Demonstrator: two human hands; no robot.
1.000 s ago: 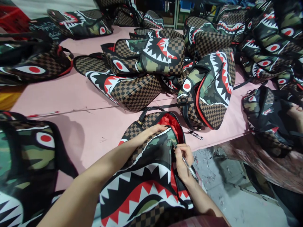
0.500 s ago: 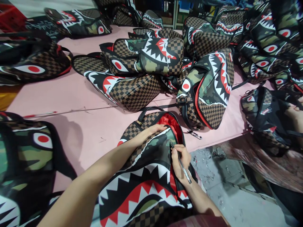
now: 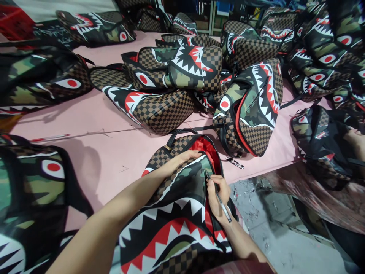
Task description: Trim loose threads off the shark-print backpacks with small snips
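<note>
In front of me lies a shark-mouth backpack (image 3: 176, 213) in brown check and camouflage, unzipped at the top so its red lining (image 3: 203, 144) shows. My left hand (image 3: 189, 155) grips the edge of this opening; some of its fingers are hidden inside. A clear-barrelled pen (image 3: 224, 207) is pinched in my right hand (image 3: 218, 192). Its tip touches the camouflage panel at the upper end of a zip slit. The carrying handle (image 3: 182, 131) stands up behind the opening.
Similar backpacks (image 3: 251, 106) lie across the pink table (image 3: 114, 160) and pile up at right. Small metal snips (image 3: 235, 163) and a red pen (image 3: 51, 138) rest on it. Another person's hand (image 3: 355, 137) is on a backpack (image 3: 322, 144) at the right. Scraps litter the floor (image 3: 256, 213).
The backpack at the far left has shifted right and turned, showing more camouflage. Both my hands, the pen and the backpack before me stay almost where they were.
</note>
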